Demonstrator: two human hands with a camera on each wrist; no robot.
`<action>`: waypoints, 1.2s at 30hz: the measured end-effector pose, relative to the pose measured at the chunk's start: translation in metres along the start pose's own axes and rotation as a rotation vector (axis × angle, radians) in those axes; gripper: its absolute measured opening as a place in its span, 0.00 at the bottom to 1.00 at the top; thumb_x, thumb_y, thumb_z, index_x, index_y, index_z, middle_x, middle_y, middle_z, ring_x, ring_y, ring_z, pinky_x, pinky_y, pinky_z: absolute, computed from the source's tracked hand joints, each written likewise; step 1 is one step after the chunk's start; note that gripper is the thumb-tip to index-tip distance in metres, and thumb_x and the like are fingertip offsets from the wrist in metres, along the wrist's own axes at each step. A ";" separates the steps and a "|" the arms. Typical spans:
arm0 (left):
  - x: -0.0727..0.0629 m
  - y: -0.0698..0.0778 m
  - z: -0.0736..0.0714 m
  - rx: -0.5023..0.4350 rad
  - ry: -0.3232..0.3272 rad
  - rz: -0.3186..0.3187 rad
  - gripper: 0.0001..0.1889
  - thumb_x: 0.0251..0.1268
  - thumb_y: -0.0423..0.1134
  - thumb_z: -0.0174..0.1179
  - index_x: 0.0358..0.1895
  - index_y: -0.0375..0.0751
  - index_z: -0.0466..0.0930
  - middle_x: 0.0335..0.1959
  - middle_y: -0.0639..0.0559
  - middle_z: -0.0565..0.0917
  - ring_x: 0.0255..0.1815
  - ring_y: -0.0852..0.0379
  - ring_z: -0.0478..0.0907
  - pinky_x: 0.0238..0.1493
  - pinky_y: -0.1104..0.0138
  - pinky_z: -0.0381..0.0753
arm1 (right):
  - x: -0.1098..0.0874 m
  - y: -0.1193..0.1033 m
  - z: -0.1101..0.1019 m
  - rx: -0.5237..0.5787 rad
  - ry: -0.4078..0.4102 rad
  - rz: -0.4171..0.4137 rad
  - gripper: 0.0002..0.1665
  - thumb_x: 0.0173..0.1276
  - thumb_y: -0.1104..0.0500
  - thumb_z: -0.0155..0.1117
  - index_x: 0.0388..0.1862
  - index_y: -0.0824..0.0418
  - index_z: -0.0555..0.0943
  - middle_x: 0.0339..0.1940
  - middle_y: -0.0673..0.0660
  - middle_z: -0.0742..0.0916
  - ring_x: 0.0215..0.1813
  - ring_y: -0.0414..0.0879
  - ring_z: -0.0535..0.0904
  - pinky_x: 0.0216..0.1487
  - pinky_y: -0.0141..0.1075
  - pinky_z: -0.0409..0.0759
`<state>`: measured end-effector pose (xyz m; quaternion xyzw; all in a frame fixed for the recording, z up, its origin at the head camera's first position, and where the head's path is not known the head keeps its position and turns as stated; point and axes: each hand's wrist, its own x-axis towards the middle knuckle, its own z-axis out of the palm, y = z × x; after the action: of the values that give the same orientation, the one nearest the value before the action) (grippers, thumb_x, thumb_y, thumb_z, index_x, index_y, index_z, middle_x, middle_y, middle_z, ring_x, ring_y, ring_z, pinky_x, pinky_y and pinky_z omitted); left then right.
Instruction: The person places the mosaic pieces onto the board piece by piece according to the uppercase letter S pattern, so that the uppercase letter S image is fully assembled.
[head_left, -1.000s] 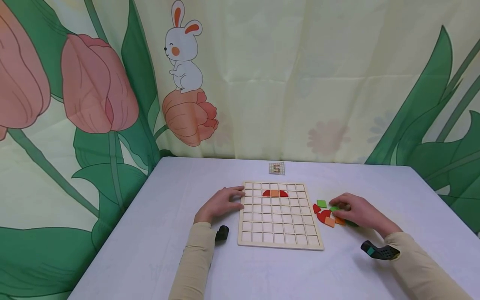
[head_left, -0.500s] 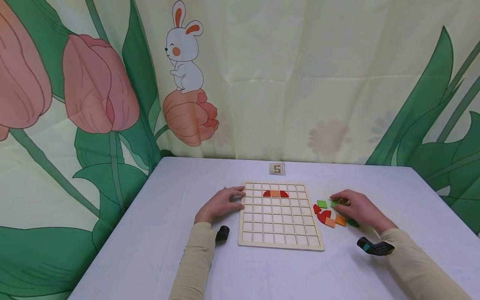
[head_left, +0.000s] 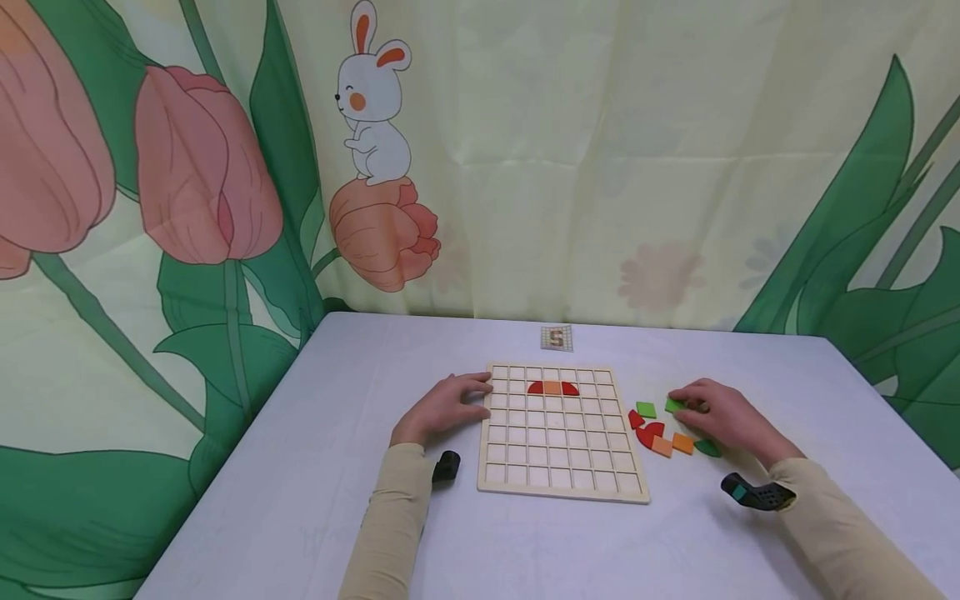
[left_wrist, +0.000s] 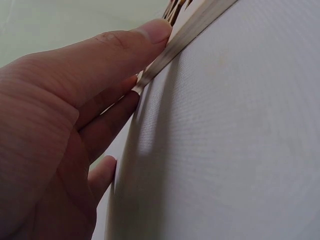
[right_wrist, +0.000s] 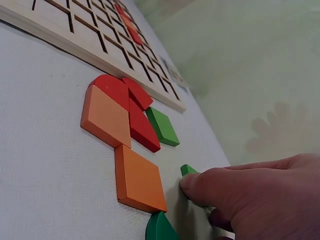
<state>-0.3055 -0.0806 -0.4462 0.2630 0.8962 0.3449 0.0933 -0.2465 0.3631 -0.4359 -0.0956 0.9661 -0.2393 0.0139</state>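
Note:
A wooden grid board [head_left: 562,496] lies on the table. Along its top rows sit two red quarter-round tiles [head_left: 536,387] with a light orange square tile [head_left: 552,387] between them. My left hand [head_left: 442,408] rests at the board's left edge, its thumb and fingertips touching the frame, fingers fairly straight. Right of the board, my right hand [head_left: 723,417] pinches a green tile [head_left: 674,405] between thumb and fingers, low over the tabletop; the hand covers part of this tile in the right wrist view.
Loose tiles lie by the board's right edge: a green square [head_left: 646,409], red pieces [head_left: 649,433], a light orange square [head_left: 662,447], an orange square [head_left: 682,443] and a dark green rounded piece [head_left: 707,448]. A small pattern card [head_left: 557,337] lies behind the board.
My right hand has shifted slightly away from the tile group, and the green tile at its fingertips has moved farther back, uncovering the orange and dark green tiles. The left hand stays put.

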 end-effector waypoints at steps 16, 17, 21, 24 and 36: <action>0.000 0.002 -0.001 -0.005 0.004 0.026 0.23 0.62 0.40 0.67 0.60 0.38 0.80 0.71 0.50 0.69 0.74 0.53 0.61 0.78 0.53 0.44 | 0.014 -0.015 0.004 0.043 0.088 -0.026 0.21 0.68 0.62 0.64 0.58 0.69 0.79 0.48 0.64 0.81 0.49 0.56 0.77 0.52 0.54 0.82; 0.000 0.002 -0.001 -0.005 0.006 0.028 0.23 0.62 0.40 0.68 0.59 0.38 0.80 0.71 0.50 0.70 0.74 0.53 0.61 0.78 0.53 0.44 | 0.015 -0.018 0.004 0.046 0.087 -0.035 0.21 0.68 0.62 0.64 0.58 0.70 0.79 0.48 0.63 0.81 0.48 0.56 0.77 0.52 0.53 0.82; 0.000 0.001 -0.001 -0.003 0.007 0.033 0.22 0.62 0.39 0.68 0.59 0.37 0.80 0.71 0.49 0.70 0.74 0.52 0.61 0.78 0.53 0.45 | 0.020 -0.032 0.007 0.058 0.072 -0.062 0.21 0.69 0.62 0.63 0.59 0.69 0.79 0.48 0.63 0.81 0.48 0.55 0.77 0.51 0.51 0.83; 0.000 0.001 -0.001 -0.004 0.004 0.027 0.22 0.62 0.40 0.67 0.59 0.38 0.80 0.71 0.50 0.70 0.74 0.53 0.61 0.78 0.53 0.45 | 0.023 -0.046 0.010 0.089 0.045 -0.064 0.22 0.70 0.62 0.63 0.60 0.68 0.78 0.50 0.63 0.80 0.50 0.55 0.78 0.48 0.46 0.85; 0.000 0.000 -0.001 0.012 0.002 0.027 0.22 0.62 0.41 0.67 0.59 0.39 0.80 0.71 0.52 0.70 0.74 0.54 0.61 0.79 0.54 0.45 | 0.040 -0.103 0.032 0.086 -0.016 -0.221 0.19 0.68 0.63 0.64 0.57 0.66 0.81 0.48 0.58 0.81 0.47 0.49 0.78 0.49 0.44 0.82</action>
<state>-0.3062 -0.0812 -0.4461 0.2753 0.8947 0.3410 0.0863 -0.2651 0.2510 -0.4157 -0.2026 0.9385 -0.2797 -0.0005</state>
